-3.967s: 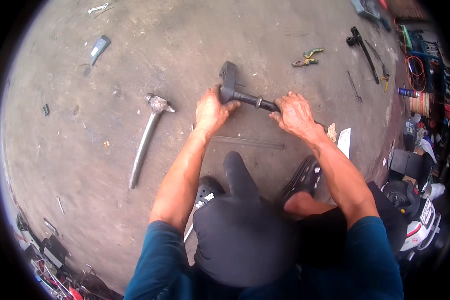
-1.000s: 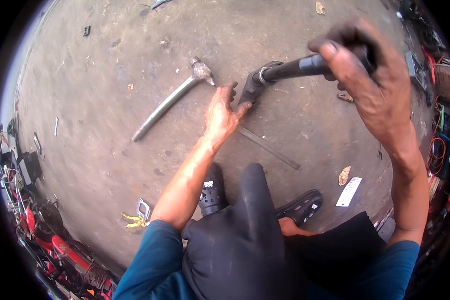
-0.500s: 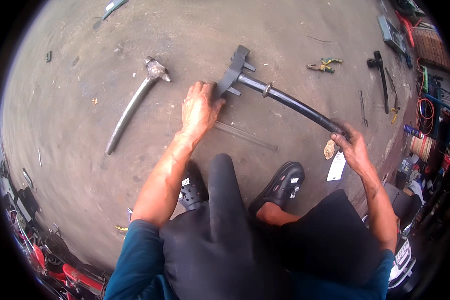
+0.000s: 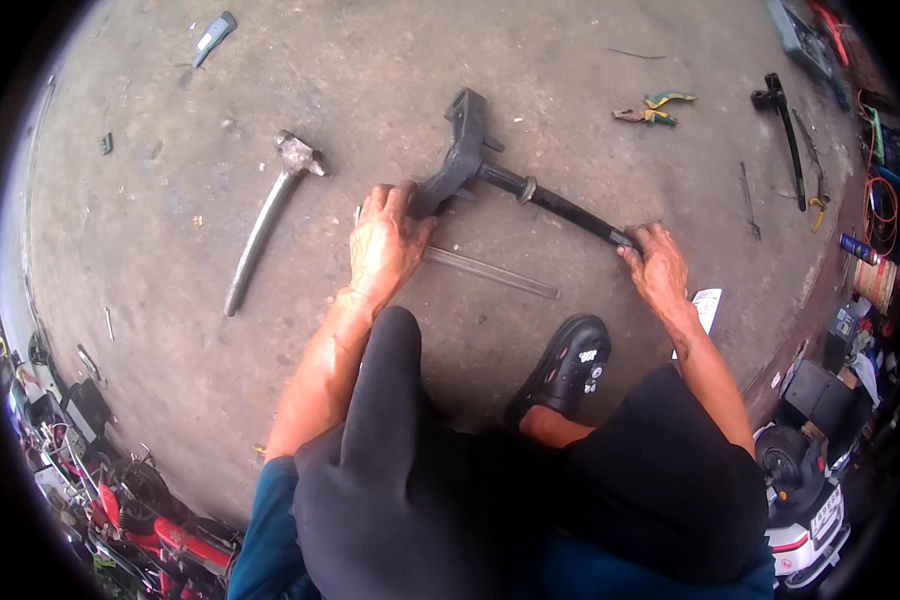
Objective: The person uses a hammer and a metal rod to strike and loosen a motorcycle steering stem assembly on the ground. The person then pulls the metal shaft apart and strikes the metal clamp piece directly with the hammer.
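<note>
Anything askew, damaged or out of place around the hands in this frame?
Nothing looks broken or spilled. Tools lie scattered on the concrete floor: a hammer, pliers. The left hand presses beside the black bracketed bar; the right hand grips its end.

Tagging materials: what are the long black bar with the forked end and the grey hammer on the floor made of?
Long black bar with forked end: looks like steel, dark matte, oily finish; a paler collar shows mid-shaft. Grey hammer: apparently all metal, dull grey, worn; head and handle match in colour.
</note>
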Motion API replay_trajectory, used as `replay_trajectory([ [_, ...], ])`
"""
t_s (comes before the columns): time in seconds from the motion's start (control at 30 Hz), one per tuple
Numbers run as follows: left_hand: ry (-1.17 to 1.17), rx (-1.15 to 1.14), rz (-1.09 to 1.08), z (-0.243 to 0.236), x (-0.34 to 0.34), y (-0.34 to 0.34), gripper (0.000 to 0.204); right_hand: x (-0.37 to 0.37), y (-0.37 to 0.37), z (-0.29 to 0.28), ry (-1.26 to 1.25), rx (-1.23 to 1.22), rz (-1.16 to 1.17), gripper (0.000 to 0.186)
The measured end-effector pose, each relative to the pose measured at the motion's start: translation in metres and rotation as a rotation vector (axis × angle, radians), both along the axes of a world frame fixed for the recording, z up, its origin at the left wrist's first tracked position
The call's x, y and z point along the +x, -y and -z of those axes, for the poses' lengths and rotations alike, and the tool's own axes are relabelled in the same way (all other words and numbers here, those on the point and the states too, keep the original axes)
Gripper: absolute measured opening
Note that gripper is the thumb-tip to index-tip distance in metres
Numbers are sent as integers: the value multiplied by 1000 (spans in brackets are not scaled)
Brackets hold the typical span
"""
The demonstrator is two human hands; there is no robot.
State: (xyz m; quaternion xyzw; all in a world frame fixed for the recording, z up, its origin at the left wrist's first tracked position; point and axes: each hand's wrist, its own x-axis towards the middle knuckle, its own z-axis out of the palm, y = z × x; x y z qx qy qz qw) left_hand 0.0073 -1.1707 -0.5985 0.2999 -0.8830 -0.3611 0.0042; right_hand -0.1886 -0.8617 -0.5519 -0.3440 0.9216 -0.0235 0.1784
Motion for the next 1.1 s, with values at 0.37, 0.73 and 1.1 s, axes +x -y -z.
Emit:
replay_trajectory([
  [0.37,97,-53,150,-1,-19,9,60,10,53,8,135,-214,-5,48],
  [0.73,94,185,27,14,-44,18,48,4,159,28,294,-220,-216,45],
  [1.1,-393,-480,522,-272,-108,84,31,-41,201,-153,-139,-981,-210,24],
])
